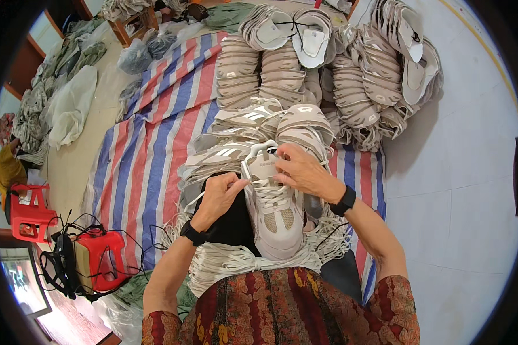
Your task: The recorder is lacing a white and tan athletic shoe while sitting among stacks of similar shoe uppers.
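A beige and white sneaker [278,221] lies before me with its toe toward my body. White shoelace [272,196] crosses its front in several rows, below the padded tongue [263,167]. My right hand [305,171] bends over the upper eyelets, its fingers pinched on the shoelace beside the tongue. At the sneaker's left edge, my left hand [220,196] is closed, thumb against the curled fingers; whatever is between them is too small to make out. A thick bundle of white laces [224,265] lies across my lap, below the sneaker's toe.
Stacked beige shoe uppers [236,75] stand beyond the sneaker, with more tied stacks [365,86] at the right. Striped plastic sheeting [161,126] lies beneath. At the left are red stools [106,259], black cables [66,253] and another person [7,169].
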The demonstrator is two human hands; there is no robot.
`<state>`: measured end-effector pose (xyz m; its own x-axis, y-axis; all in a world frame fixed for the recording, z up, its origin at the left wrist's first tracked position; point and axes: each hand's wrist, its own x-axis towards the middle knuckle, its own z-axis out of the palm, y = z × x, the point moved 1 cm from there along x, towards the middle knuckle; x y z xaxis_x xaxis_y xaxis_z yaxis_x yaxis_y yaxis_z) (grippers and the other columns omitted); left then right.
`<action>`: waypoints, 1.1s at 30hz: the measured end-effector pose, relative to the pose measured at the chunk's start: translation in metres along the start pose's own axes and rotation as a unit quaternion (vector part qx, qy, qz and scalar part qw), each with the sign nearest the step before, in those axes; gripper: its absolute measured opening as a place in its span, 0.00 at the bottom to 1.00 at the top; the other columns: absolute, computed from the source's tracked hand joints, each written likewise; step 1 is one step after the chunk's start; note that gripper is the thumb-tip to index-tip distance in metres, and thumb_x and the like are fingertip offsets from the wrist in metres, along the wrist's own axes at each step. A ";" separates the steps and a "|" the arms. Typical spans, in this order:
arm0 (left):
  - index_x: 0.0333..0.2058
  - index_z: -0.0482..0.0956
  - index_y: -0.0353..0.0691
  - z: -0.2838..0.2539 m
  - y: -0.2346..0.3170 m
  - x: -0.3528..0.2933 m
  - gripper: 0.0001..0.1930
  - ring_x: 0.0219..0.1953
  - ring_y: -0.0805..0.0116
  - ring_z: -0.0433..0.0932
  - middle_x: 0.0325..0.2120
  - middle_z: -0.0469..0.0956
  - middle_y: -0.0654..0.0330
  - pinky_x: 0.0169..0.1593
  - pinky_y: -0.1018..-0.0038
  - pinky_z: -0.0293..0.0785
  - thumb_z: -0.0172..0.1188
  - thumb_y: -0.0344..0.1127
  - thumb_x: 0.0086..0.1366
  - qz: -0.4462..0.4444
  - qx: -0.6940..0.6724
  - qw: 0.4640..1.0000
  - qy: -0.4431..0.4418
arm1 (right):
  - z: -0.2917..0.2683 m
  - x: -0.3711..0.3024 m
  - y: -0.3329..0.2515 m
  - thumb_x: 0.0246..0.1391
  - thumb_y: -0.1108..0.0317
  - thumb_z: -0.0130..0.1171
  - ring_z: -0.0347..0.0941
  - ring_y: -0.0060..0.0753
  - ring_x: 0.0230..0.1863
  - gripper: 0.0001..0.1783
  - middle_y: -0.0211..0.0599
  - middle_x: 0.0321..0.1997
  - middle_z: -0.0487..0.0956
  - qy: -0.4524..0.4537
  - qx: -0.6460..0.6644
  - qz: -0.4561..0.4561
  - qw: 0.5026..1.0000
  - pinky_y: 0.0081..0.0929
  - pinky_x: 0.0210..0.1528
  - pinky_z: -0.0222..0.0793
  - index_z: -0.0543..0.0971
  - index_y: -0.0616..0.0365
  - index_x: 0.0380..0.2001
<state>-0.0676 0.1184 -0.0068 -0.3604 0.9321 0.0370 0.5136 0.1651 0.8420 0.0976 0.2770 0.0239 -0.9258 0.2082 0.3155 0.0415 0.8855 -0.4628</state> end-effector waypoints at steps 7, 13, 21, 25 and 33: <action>0.16 0.64 0.32 -0.036 0.007 -0.009 0.16 0.14 0.60 0.61 0.12 0.62 0.52 0.20 0.68 0.57 0.57 0.35 0.57 0.077 0.098 0.986 0.113 | 0.008 -0.007 0.012 0.42 0.66 0.59 0.64 0.40 0.40 0.09 0.40 0.39 0.66 -0.007 0.021 0.017 1.000 0.31 0.41 0.64 0.75 0.59 0.25; 0.23 0.71 0.33 -0.015 -0.016 -0.010 0.11 0.18 0.64 0.64 0.15 0.67 0.55 0.24 0.73 0.61 0.58 0.35 0.57 -0.010 -0.021 0.999 0.049 | -0.001 -0.004 0.008 0.40 0.65 0.61 0.63 0.41 0.42 0.09 0.39 0.42 0.66 -0.078 0.058 0.032 0.995 0.34 0.44 0.62 0.75 0.58 0.24; 0.33 0.72 0.34 0.017 0.010 0.002 0.19 0.30 0.55 0.73 0.26 0.74 0.52 0.35 0.65 0.67 0.62 0.44 0.50 0.035 0.135 0.989 0.042 | 0.002 -0.009 -0.002 0.37 0.63 0.62 0.63 0.40 0.46 0.10 0.37 0.44 0.66 -0.037 0.025 0.060 0.997 0.33 0.45 0.63 0.77 0.58 0.22; 0.32 0.68 0.33 0.033 0.027 0.010 0.29 0.31 0.52 0.74 0.28 0.74 0.49 0.34 0.61 0.66 0.66 0.53 0.41 -0.070 0.189 0.979 0.032 | 0.002 -0.009 -0.006 0.36 0.65 0.62 0.63 0.41 0.47 0.09 0.38 0.44 0.67 -0.063 0.021 0.101 0.993 0.32 0.47 0.63 0.77 0.57 0.21; 0.35 0.67 0.33 0.020 0.027 0.010 0.33 0.28 0.50 0.76 0.26 0.76 0.48 0.33 0.64 0.69 0.64 0.58 0.43 -0.113 0.162 0.979 -0.050 | 0.002 -0.017 0.017 0.40 0.67 0.61 0.64 0.34 0.43 0.08 0.36 0.43 0.67 -0.036 0.166 0.085 0.982 0.27 0.43 0.62 0.75 0.60 0.21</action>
<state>-0.0417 0.1389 0.0056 -0.4234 0.8844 -0.1965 0.6560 0.4489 0.6068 0.1131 0.2881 0.0094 -0.9408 0.3005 0.1570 0.0834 0.6539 -0.7520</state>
